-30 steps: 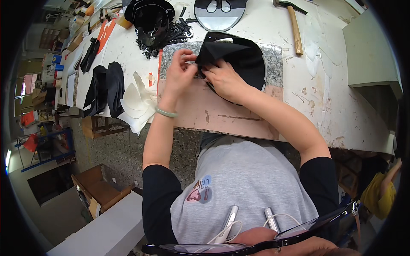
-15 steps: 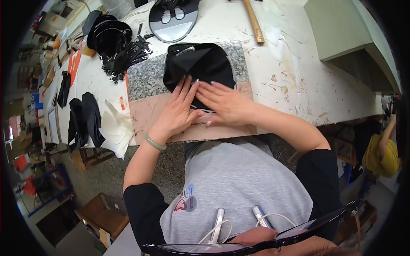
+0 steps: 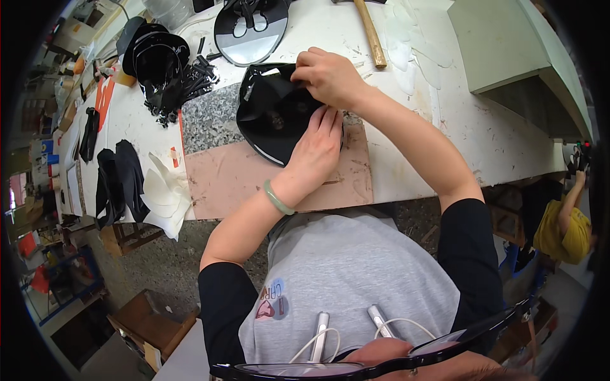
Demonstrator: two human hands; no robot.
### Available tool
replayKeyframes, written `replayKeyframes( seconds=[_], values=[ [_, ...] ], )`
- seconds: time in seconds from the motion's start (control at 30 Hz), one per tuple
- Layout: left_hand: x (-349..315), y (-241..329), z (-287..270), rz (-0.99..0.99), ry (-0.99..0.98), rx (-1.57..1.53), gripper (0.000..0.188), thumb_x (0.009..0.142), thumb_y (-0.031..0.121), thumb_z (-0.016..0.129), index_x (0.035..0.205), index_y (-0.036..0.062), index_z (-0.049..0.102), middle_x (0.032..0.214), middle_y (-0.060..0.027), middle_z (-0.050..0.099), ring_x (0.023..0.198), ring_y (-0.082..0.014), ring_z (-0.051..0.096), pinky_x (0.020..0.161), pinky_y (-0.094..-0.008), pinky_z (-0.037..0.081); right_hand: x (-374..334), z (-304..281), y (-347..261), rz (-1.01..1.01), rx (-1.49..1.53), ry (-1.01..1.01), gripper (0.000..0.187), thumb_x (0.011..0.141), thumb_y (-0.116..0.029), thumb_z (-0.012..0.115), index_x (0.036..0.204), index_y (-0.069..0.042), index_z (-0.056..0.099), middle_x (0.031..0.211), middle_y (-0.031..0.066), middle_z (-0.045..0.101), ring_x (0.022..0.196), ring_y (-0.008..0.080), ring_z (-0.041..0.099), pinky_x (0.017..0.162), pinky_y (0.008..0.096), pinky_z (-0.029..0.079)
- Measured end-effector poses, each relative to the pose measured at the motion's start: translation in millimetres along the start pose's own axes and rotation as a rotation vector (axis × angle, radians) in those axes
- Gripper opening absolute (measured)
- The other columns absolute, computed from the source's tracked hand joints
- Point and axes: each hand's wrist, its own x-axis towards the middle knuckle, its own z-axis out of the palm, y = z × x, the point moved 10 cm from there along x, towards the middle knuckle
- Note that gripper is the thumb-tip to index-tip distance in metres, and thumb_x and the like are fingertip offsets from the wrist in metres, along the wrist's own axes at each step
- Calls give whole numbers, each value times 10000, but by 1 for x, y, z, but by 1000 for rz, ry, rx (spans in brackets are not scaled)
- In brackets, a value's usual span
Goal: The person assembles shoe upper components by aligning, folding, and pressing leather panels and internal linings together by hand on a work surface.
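Observation:
A rounded black piece of sheet material (image 3: 270, 117), glossy on its upper face, lies over a speckled stone slab (image 3: 206, 117) and a pinkish-brown board (image 3: 229, 171). Its lower left edge shows a thin pale line. My left hand (image 3: 314, 149) rests on the right part of this piece, fingers stretched out and pressed down. At the piece's far right edge, my right hand (image 3: 330, 76) has its fingers curled and pinched on the material. My right fingertips are partly hidden. A green bangle (image 3: 277, 198) circles my left wrist.
A wooden-handled hammer (image 3: 370, 35) lies at the back. Left of it sits a black-and-grey oval piece (image 3: 251, 38). Glossy black pieces (image 3: 159, 63) pile up at the left, with black strips (image 3: 121, 181) and white sheets (image 3: 166, 197) nearer. A grey-green box (image 3: 502, 51) stands at right.
My right hand has moved up to the piece's far edge and gripped it. My left hand has slid right. A glossy black surface now shows where matte folded material was.

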Motion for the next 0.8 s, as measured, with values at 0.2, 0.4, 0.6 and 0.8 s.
replayKeyframes(
  seconds=[0.2, 0.4, 0.6, 0.8],
  values=[
    [4, -14, -10, -18, -49, -254, 424, 858, 53, 595, 1255, -47, 488, 1331, -179, 463, 1240, -343, 431, 1034, -395, 403, 28, 5, 50, 249, 169, -221, 207, 813, -77, 599, 1003, -78, 680, 842, 140, 699, 764, 337, 666, 728, 394, 537],
    [12, -22, -9, -20, -70, -165, 525, 846, 148, 649, 1277, -84, 458, 1326, -209, 472, 1263, -353, 419, 1059, -390, 381, 20, 33, 84, 357, 412, -247, 257, 769, -11, 645, 1018, -42, 702, 893, 118, 723, 801, 217, 700, 764, 303, 553],
    [23, -39, -3, -16, -192, 85, 812, 775, 421, 714, 1328, -100, 425, 1391, -227, 439, 1298, -338, 402, 1056, -397, 374, 9, 30, 79, 304, 459, -111, 259, 764, 0, 636, 1010, -43, 703, 878, 109, 726, 801, 205, 703, 765, 285, 553],
    [29, -37, -2, -3, -305, 260, 843, 788, 511, 662, 1343, -79, 428, 1413, -199, 439, 1313, -315, 404, 1022, -390, 388, 4, 32, 78, 246, 415, -13, 212, 761, -15, 632, 960, -45, 698, 871, 115, 712, 801, 243, 692, 753, 301, 551]
  ],
)
